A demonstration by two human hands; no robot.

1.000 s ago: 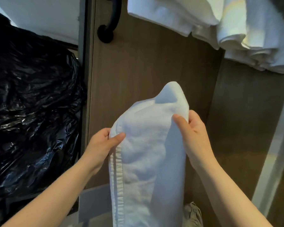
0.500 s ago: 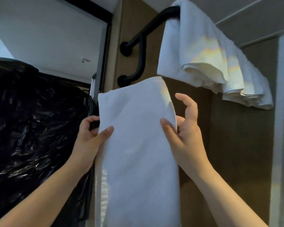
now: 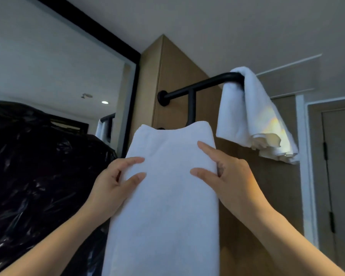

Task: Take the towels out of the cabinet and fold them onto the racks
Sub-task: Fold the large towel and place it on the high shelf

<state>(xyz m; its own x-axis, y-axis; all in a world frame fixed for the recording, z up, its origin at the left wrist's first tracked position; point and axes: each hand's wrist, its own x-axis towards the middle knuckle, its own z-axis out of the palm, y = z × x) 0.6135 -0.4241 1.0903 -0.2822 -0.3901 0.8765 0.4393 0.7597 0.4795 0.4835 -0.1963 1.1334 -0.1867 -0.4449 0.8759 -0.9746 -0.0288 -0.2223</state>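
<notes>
A long white folded towel (image 3: 167,206) hangs upright in front of me, its top edge just below the black wall rack (image 3: 203,84). My left hand (image 3: 116,182) grips its left edge, thumb and forefinger on the front. My right hand (image 3: 225,174) grips the right edge the same way. A second white towel (image 3: 253,120) is draped over the rack's upper bar at the right. The rack's lower bar is hidden behind the towel I hold.
The rack is fixed to a wooden panel (image 3: 179,64). A bulky black plastic bag (image 3: 38,166) fills the left side. A mirror with a dark frame (image 3: 72,62) is behind it. A door (image 3: 339,166) stands at the far right.
Both hands have raised the towel from low in front of the panel up to the rack. My view tilted upward, and the right hand's fingers closed on the towel's edge.
</notes>
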